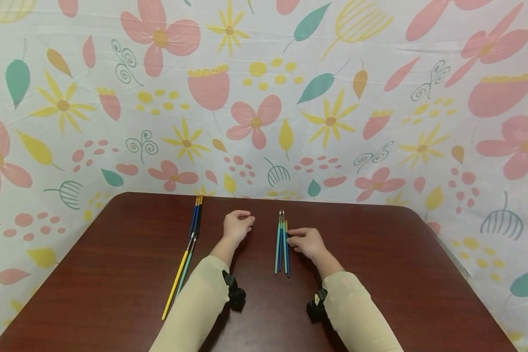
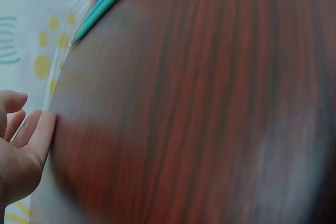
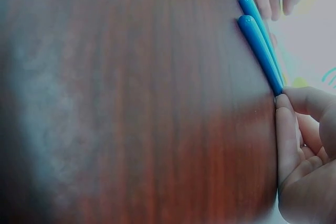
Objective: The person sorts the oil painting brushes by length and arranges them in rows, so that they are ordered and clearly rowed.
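Observation:
Several thin paintbrushes with teal and blue handles lie side by side on the table, bristles toward the wall. My right hand is at their right side, and its thumb and forefinger pinch the outermost blue paintbrush. Left of this group, my left hand rests at the table with loosely bent fingers and holds nothing. The left wrist view shows this hand near the table edge, apart from the brushes.
On the left lie a yellow paintbrush and a teal one, with blue and dark-handled brushes behind them. The dark red-brown table meets a flower-patterned cloth at the back.

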A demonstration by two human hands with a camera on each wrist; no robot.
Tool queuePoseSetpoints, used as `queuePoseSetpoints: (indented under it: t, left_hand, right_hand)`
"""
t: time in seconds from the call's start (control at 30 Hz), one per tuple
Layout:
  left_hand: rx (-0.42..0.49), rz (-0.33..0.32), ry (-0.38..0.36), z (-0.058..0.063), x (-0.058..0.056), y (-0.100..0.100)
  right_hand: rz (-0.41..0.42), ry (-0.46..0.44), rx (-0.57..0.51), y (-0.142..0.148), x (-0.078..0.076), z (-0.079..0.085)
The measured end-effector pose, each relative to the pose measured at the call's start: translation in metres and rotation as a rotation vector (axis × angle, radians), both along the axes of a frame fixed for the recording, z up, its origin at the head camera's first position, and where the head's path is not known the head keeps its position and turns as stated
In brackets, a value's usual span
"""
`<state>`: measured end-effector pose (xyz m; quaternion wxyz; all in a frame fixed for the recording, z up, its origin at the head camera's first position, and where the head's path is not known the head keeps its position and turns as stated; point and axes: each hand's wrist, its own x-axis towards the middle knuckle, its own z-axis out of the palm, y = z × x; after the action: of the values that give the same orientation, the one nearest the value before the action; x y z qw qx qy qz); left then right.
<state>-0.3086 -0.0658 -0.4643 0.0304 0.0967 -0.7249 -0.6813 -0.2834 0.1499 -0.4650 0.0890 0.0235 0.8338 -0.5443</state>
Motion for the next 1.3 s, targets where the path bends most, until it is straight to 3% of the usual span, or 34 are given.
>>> queuePoseSetpoints:
  t: [0.33, 0.6, 1.03, 1.3]
  left_hand:
    - [0.121, -0.158, -0.082, 0.002, -0.003, 0.029]
    - [0.156, -0.215, -0.154, 0.011, -0.011, 0.046]
    - [0.238, -0.204, -0.204, 0.013, -0.018, 0.057]
    - [0.135, -0.208, -0.213, 0.019, -0.014, 0.060]
  right_hand:
    - [-0.010, -0.010, -0.009, -0.003, 0.000, 0.002]
    - [-0.015, 0.001, 0.002, -0.005, -0.001, 0.005]
    - [-0.025, 0.001, 0.004, -0.002, -0.001, 0.004]
    - [-0.031, -0.006, -0.007, -0.002, 0.000, 0.001]
